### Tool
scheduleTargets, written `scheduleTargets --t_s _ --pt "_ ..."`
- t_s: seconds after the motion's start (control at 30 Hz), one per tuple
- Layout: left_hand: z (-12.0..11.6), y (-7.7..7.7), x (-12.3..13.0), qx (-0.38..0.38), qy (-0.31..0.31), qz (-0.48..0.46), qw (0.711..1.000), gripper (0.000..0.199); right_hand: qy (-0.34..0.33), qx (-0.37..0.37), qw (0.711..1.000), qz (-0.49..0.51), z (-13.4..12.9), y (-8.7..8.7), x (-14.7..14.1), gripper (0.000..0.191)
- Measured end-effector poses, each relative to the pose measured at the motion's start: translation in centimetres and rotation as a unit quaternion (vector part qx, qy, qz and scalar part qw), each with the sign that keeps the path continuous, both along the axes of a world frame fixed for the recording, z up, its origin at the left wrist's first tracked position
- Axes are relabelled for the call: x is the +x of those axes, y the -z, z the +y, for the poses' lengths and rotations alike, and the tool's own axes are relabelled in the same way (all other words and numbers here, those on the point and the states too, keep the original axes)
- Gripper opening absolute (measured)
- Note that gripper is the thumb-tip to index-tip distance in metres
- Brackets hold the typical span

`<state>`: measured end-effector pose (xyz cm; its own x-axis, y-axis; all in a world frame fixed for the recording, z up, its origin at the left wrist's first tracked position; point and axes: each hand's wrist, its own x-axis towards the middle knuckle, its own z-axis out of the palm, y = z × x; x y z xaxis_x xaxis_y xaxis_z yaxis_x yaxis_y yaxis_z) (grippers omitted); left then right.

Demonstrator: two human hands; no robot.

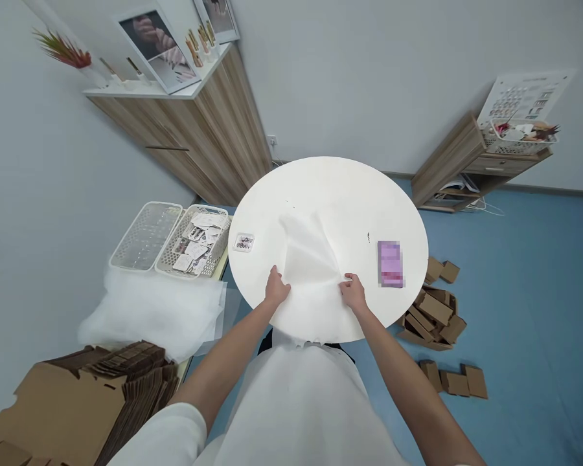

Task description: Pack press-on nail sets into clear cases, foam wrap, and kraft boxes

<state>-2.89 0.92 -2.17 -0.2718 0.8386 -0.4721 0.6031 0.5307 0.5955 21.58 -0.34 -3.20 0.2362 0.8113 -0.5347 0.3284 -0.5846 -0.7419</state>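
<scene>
A thin white sheet, perhaps foam or tissue, is spread over the middle of the round white table. My left hand pinches its near left edge. At the near right edge, the fingers of my right hand are closed on the same sheet. A slight fold crosses the sheet between the hands, and its far end lies on the tabletop. Left of it sits a small clear pack with dark patterned contents. To the right lies a pixelated purple packet.
White baskets, one full of small cards, stand left of the table above a pile of white wrapping sheets. Flattened cardboard boxes are stacked at lower left. Small brown boxes lie on the floor at right. A wooden cabinet stands behind.
</scene>
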Motion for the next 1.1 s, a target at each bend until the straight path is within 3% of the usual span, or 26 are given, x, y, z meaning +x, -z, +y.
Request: scheduleTargets --t_s 0.17,0.33,0.4,0.5,0.6,0.8,1.1 --pt "0.4 0.7 0.6 0.031 0.001 0.004 1.0 0.074 -0.037 0.021 0.998 -0.051 0.6 0.7 -0.1 0.038" --pt "1.2 0.3 2.3 0.1 0.07 0.08 0.989 0.069 -0.079 0.148 0.965 -0.2 0.6 0.5 -0.2 0.054" --pt "0.7 0.0 2.7 0.142 0.166 0.149 0.964 0.067 -0.16 0.179 0.939 -0.245 0.0 0.4 -0.7 0.056" --pt "-0.6 -0.2 2.9 0.163 0.377 0.194 0.891 0.07 -0.308 0.172 0.896 -0.27 -1.2 0.5 -1.5 0.057" --pt "-1.6 0.1 2.7 0.117 0.47 0.211 0.849 0.078 -0.388 0.14 0.863 -0.292 -1.8 0.9 -1.8 0.062" --pt "-1.0 0.9 3.0 0.06 0.461 0.241 0.852 0.085 -0.442 0.111 0.833 -0.315 0.1 0.9 -1.1 0.061" --pt "0.3 1.5 2.7 0.066 0.462 0.238 0.852 0.087 -0.431 0.088 0.839 -0.32 2.0 0.4 -1.2 0.058"
